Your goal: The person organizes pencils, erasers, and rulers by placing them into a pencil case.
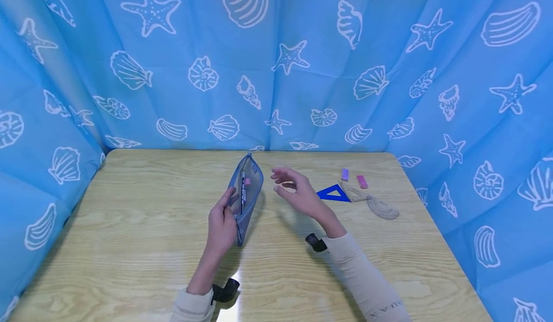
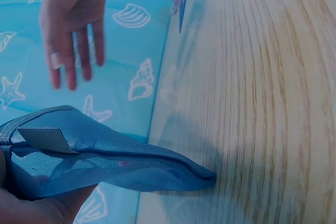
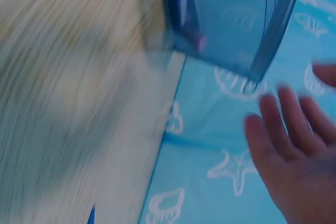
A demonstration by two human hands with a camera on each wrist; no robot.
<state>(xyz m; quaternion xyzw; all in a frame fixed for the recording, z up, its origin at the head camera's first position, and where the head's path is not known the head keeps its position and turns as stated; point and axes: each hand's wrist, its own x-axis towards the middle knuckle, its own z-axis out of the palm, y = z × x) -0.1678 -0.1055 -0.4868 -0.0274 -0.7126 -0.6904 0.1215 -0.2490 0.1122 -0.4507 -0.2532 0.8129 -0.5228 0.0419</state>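
My left hand [image 1: 222, 228] grips the near end of a blue mesh zip pouch [image 1: 256, 190], which is held up on its edge over the table with its mouth gaping upward. Inside lie a few slim pen-like items [image 1: 243, 192] and a small pink piece [image 1: 247, 181]. In the left wrist view the mesh side of the pouch [image 2: 105, 156] and a fabric tab at its end show, with the left fingers partly hidden behind it. Just right of the pouch, apart from it, my right hand [image 1: 298, 193] hovers with fingers extended and loosely bent, nothing between them.
Right of my right hand lie a blue set square [image 1: 341, 196], a clear set square [image 1: 353, 193] and a clear protractor [image 1: 382, 208]. Behind them sit a purple block [image 1: 344, 174] and a pink block [image 1: 362, 182], eraser-sized. A blue shell-print curtain [image 1: 259, 72] surrounds the wooden table [image 1: 142, 226].
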